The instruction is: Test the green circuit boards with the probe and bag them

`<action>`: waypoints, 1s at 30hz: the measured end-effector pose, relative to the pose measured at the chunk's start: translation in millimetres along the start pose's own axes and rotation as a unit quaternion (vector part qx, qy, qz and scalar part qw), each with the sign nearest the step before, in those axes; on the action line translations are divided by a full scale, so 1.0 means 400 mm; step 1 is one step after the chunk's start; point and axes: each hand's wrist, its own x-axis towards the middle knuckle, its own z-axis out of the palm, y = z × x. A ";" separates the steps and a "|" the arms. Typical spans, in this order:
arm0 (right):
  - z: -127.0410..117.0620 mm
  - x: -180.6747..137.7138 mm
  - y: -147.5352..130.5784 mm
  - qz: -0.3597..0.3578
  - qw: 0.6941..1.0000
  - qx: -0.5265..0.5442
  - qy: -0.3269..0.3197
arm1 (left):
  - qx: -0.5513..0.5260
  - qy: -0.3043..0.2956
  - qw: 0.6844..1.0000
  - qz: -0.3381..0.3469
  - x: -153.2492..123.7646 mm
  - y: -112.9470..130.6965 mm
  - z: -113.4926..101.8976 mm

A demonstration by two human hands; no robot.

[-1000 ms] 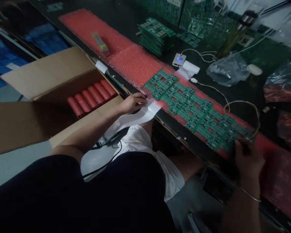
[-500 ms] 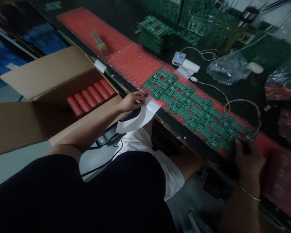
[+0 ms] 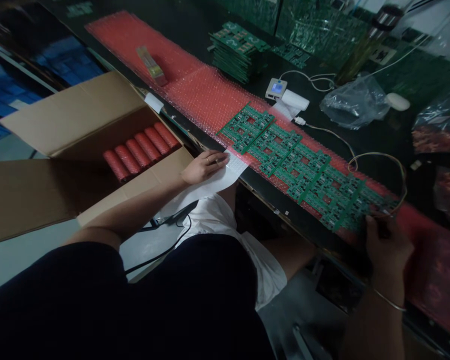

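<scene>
Green circuit boards (image 3: 303,170) are lying in one long row on red bubble wrap (image 3: 206,95), running from 11 to 4 o'clock across the dark surface (image 3: 195,30). Right hand (image 3: 388,245) is gripping the 4 o'clock end of the row, w/ thumb and fingers curled round the last board. Left hand (image 3: 202,166) is resting at the surface edge, approx. at 8 o'clock of the row's other end. Its fingers are lying on a white paper strip (image 3: 210,189), which is hanging down toward the lap. Whether this grip is pinching the strip or only pressing it, I cannot tell.

At 9 o'clock of the left hand an open cardboard box (image 3: 71,115) is standing, w/ red rolls (image 3: 140,147) lying side by side inside. At 12 o'clock of the row, well apart, a stack of boards (image 3: 240,47) is sitting on the surface. A small white device (image 3: 276,89) w/ blue screen is lying just beside the wrap, and a clear plastic bag (image 3: 354,102) is lying at 3 o'clock of it.
</scene>
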 end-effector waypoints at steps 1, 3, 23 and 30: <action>-0.001 0.000 -0.001 0.002 1.000 0.000 -0.001 | 0.006 0.003 1.000 0.013 -0.007 0.000 0.003; -0.004 0.002 -0.004 0.009 1.000 -0.001 -0.007 | 0.008 0.008 1.000 0.023 -0.015 -0.002 0.004; -0.019 0.010 -0.049 0.137 0.983 0.088 0.090 | -0.113 0.001 0.982 -0.150 0.068 0.016 -0.055; -0.015 0.005 -0.062 0.115 0.983 0.137 0.046 | -0.162 -0.063 0.985 0.008 0.316 0.099 -0.189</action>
